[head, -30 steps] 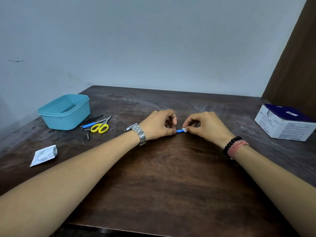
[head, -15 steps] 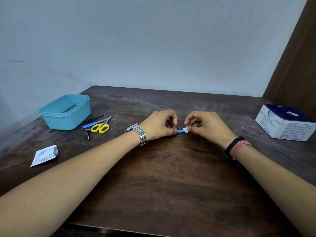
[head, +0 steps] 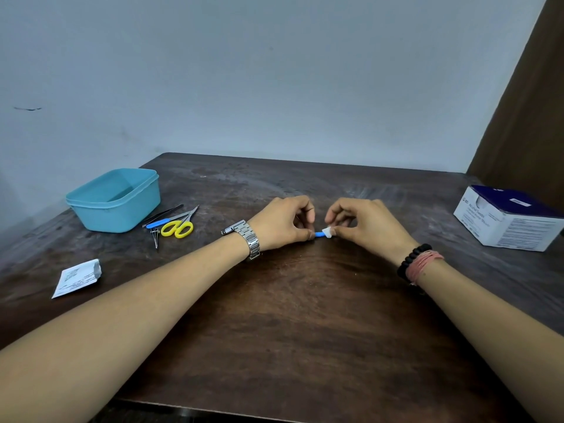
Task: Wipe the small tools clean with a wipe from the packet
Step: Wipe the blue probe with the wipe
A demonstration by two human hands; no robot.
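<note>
Blue tool (head: 319, 234) pinched in left hand (head: 282, 222); right hand (head: 366, 222) pinches white wipe (head: 327, 232) around it, slid slightly outward since before.

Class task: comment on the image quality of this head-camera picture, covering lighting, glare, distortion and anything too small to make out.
Head view: soft, even light with no hard shadows; a dull sheen on the dark wooden table; wide-angle stretch swells the forearms near the bottom corners; the small blue tool pinched between left hand and right hand with the white wipe is too small for detail.
</note>
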